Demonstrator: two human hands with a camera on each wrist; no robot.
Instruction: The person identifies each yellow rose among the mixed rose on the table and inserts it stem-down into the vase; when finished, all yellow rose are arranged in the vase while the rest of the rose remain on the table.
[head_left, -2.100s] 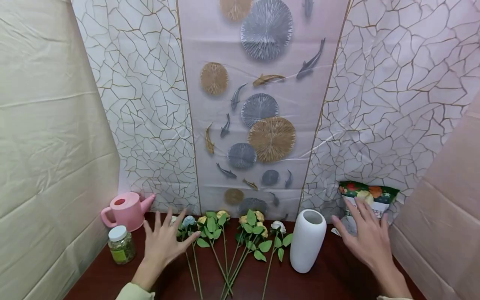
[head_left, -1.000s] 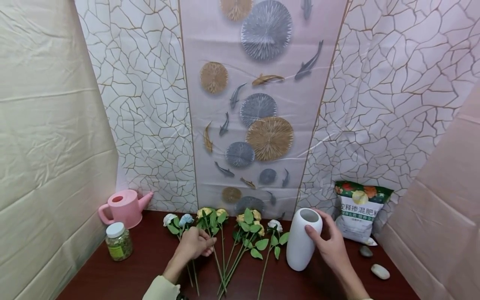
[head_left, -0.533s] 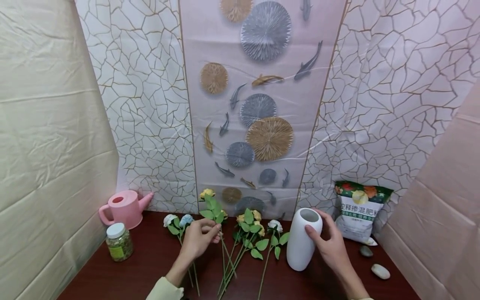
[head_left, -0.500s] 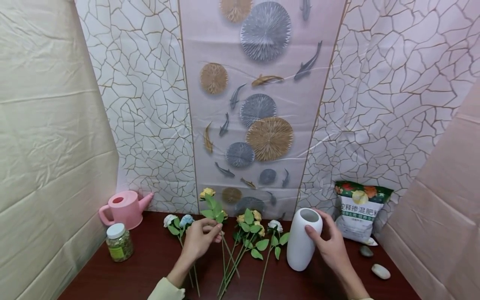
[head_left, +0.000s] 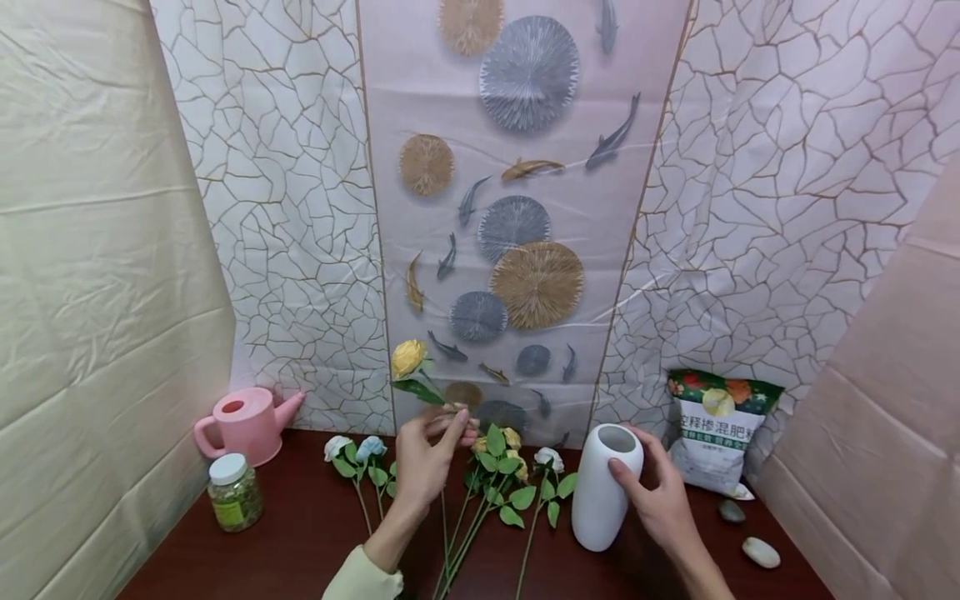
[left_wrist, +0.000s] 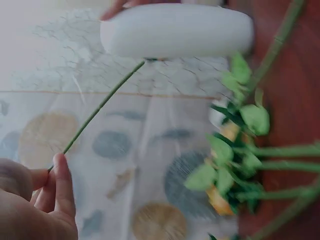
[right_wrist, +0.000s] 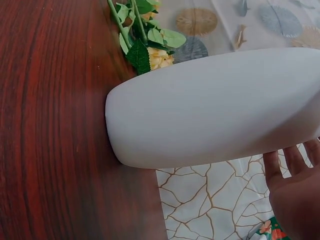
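2 hands (head_left: pixel 423 458) (head_left: pixel 662 493) at red-brown table (head_left: pixel 300 542), patterned backdrop (head_left: pixel 442 92) behind, rose (head_left: pixel 408 359) in left grip, vase (head_left: pixel 597 504) right

White vase (right_wrist: pixel 210 110): fills the view from centre to 3 o'clock, where its upper end leaves the frame. Base points to 9 o'clock, against the dark red, wood-grained tabletop (right_wrist: pixel 55 125). Right hand's grip (right_wrist: pixel 295 192): at 4 o'clock, fingertips at the vase's lower edge. Yellow blooms (right_wrist: pixel 160 58) and green leaves (right_wrist: pixel 172 38): at 12 o'clock, beside the vase; contact cannot be determined. Printed panel (right_wrist: pixel 227 17): at 1 o'clock. White gold-veined cloth (right_wrist: pixel 197 200): at 5 o'clock.
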